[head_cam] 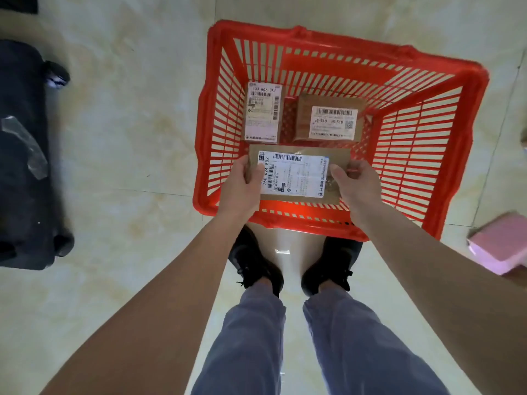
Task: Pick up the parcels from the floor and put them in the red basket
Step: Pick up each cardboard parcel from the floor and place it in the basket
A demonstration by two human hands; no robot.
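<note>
A flat brown cardboard parcel (296,173) with a white shipping label is held over the near part of the red basket (456,155). My left hand (242,183) grips its left edge and my right hand (356,183) grips its right edge. Two more brown parcels lie on the basket's bottom: a tall one (263,112) at the far left and a squarer one (330,119) to its right. Both show white labels facing up.
The basket stands on a pale tiled floor (128,138) just ahead of my black shoes (256,260). A black wheeled suitcase (22,155) lies at the left edge. A pink object (502,246) sits on the floor at the right edge.
</note>
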